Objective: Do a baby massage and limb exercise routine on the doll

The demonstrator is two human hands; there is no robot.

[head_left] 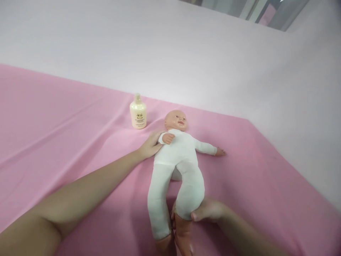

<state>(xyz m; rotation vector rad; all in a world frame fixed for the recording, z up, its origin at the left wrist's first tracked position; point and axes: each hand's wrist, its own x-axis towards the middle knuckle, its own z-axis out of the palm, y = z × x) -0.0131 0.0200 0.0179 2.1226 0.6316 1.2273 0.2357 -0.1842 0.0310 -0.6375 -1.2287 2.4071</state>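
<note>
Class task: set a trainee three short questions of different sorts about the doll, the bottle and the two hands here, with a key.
1. True or false: the bottle stands upright beside the doll's head.
2. Which hand grips the doll's lower leg? A left hand B right hand
3. Fill in: the doll lies on a ____ sheet.

Key: 1 true; 2 B; 3 pink.

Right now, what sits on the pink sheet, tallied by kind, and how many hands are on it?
Dolls: 1, the baby doll in white, lying face up.
Bottles: 1, the cream bottle, upright beside the doll's head.
Hands: 2, the left hand at the doll's shoulder, the right hand gripping its lower leg.
Total: 4.
</note>
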